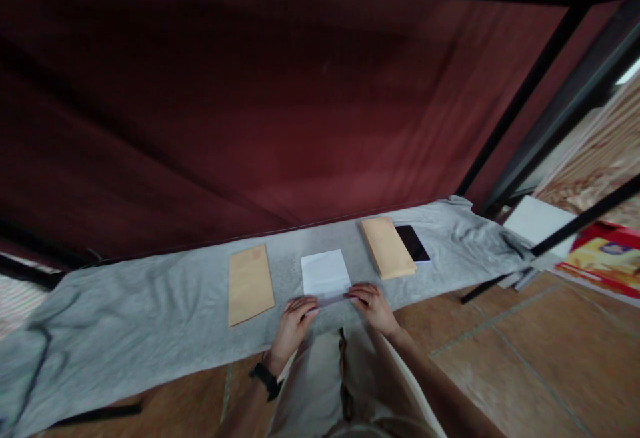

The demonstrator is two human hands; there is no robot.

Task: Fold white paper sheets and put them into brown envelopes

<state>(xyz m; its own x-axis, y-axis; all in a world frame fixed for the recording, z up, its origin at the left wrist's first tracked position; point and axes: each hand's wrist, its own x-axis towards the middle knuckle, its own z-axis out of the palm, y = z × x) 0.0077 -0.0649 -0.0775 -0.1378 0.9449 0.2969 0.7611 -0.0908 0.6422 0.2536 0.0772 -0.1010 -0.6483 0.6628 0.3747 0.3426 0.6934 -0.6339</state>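
A white sheet of paper [326, 271] lies on the grey cloth in front of me, its near edge raised or folded up between my hands. My left hand [294, 321] pinches the near left corner, and my right hand [373, 306] pinches the near right corner. To the left rests a single brown envelope [251, 285] with a small reddish print at its top. On the right, a stack of brown envelopes [387, 247] sits close beyond my right hand. A dark-screened phone [413, 243] lies beside that stack, partly covered by it.
The grey cloth [150, 311] covers a long narrow surface, wrinkled at both ends. Behind it hangs a dark red fabric wall [300, 125] with black metal bars [525, 98]. At the right, a white box [537, 221] and a red-and-yellow package [607, 258] stand near the tiled floor [500, 345].
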